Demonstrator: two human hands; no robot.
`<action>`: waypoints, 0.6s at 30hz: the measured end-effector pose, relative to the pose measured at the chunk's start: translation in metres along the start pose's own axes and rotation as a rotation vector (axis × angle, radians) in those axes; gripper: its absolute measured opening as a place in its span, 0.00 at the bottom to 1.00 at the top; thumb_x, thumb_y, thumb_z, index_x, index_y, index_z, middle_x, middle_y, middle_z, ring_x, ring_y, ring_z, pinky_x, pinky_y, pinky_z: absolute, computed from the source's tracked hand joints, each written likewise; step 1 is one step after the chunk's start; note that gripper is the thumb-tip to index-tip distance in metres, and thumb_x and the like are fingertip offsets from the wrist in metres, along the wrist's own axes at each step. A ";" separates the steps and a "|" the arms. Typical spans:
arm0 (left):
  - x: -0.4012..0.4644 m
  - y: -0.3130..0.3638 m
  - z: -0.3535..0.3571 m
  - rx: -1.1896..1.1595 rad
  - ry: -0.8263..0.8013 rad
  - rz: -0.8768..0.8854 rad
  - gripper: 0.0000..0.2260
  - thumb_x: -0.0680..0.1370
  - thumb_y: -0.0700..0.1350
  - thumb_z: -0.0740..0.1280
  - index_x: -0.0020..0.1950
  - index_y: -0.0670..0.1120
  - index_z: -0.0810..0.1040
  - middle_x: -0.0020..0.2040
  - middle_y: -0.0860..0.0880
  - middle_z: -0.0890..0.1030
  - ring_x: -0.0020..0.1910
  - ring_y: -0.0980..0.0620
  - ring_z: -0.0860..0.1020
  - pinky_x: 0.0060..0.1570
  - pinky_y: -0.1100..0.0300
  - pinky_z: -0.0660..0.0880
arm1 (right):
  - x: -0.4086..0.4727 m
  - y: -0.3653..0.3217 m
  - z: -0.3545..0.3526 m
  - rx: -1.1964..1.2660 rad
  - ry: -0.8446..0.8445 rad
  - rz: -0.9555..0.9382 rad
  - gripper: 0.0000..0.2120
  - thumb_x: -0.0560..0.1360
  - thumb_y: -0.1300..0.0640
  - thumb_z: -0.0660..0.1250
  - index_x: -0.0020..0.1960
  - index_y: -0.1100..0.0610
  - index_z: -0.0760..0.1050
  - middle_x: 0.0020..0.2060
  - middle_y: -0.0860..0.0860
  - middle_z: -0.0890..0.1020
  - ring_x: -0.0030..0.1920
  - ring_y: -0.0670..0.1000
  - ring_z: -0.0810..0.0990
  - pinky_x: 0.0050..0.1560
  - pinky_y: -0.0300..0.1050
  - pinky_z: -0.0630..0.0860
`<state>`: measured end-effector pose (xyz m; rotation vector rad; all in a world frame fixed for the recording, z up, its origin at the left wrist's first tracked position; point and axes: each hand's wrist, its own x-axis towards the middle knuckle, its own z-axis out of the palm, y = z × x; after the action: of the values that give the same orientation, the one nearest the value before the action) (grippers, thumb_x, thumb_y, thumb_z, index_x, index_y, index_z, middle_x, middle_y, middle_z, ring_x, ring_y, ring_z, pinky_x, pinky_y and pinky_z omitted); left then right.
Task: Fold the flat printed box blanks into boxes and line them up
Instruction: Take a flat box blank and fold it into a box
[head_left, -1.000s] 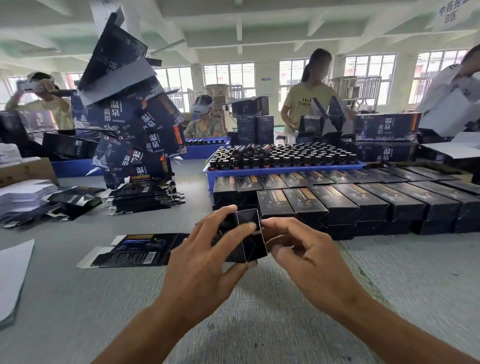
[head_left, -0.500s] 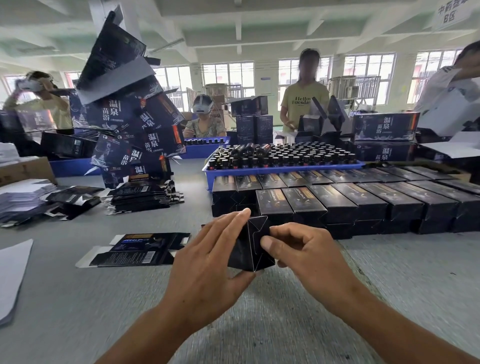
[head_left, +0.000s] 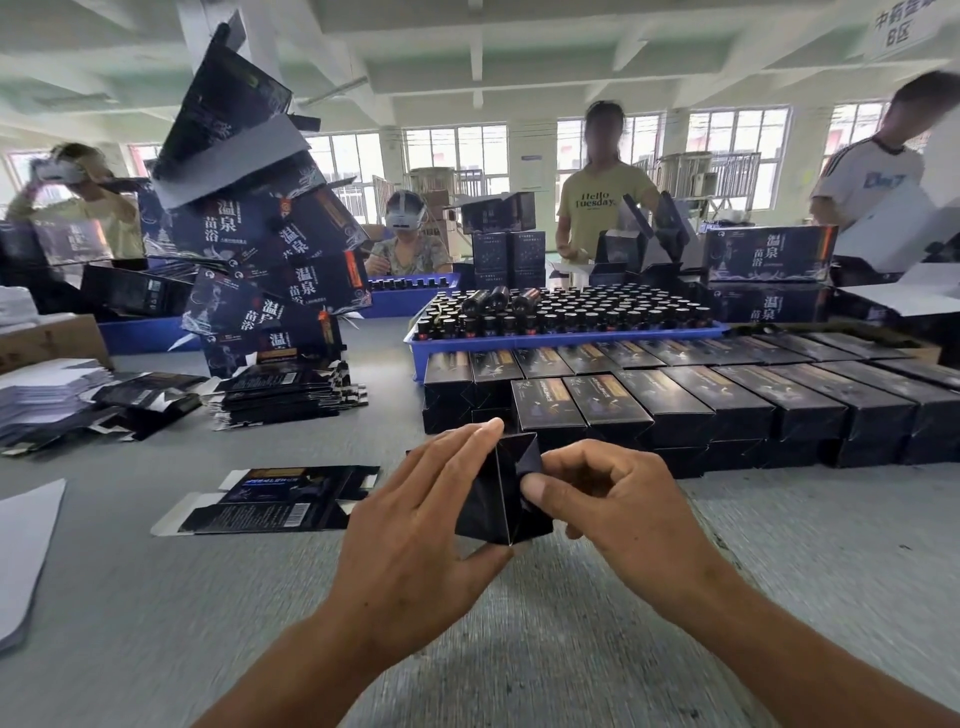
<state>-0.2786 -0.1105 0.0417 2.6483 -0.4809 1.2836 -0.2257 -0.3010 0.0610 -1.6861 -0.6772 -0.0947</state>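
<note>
1. One dark box (head_left: 498, 493), part-folded, held above the grey table (head_left: 156, 597) btwn both hands.
2. Left hand (head_left: 415, 530): fingers straight along the box's left face, thumb under its lower corner.
3. Right hand (head_left: 608, 499): thumb presses the box's right-side flap, other fingers curled behind it.
4. Left of the grip: one flat blank (head_left: 270, 499) lying on the table, apart from the hands.
5. Further left & beyond: one stack of flat blanks (head_left: 280, 395); count per stack can't tell.
6. Just beyond the grip: finished boxes (head_left: 675, 400) in rows, two layers high; approx 10 across in front, exact no. unclear.
7. Behind those: one blue tray (head_left: 566, 340) of bottles.
</note>
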 end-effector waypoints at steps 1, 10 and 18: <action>0.000 0.000 0.000 -0.005 0.001 -0.006 0.45 0.65 0.54 0.82 0.77 0.47 0.63 0.70 0.52 0.71 0.66 0.54 0.71 0.60 0.60 0.70 | 0.001 0.001 -0.001 -0.006 -0.016 0.008 0.03 0.75 0.55 0.74 0.48 0.49 0.84 0.40 0.45 0.86 0.39 0.45 0.84 0.37 0.35 0.78; -0.001 0.001 0.009 -0.045 -0.073 0.085 0.38 0.75 0.57 0.66 0.81 0.48 0.57 0.79 0.54 0.62 0.79 0.57 0.57 0.76 0.63 0.55 | 0.000 0.009 0.006 -0.001 -0.077 0.030 0.31 0.69 0.39 0.74 0.69 0.31 0.66 0.51 0.38 0.82 0.50 0.39 0.83 0.42 0.29 0.78; 0.000 -0.001 0.006 -0.174 0.082 -0.222 0.31 0.78 0.57 0.63 0.79 0.51 0.60 0.77 0.52 0.64 0.77 0.58 0.61 0.73 0.61 0.62 | 0.012 0.017 -0.008 0.167 -0.017 0.201 0.25 0.59 0.56 0.72 0.56 0.47 0.77 0.45 0.51 0.85 0.48 0.54 0.84 0.47 0.48 0.84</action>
<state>-0.2737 -0.1108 0.0379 2.4169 -0.2638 1.2177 -0.2053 -0.3050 0.0528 -1.5853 -0.5109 0.1164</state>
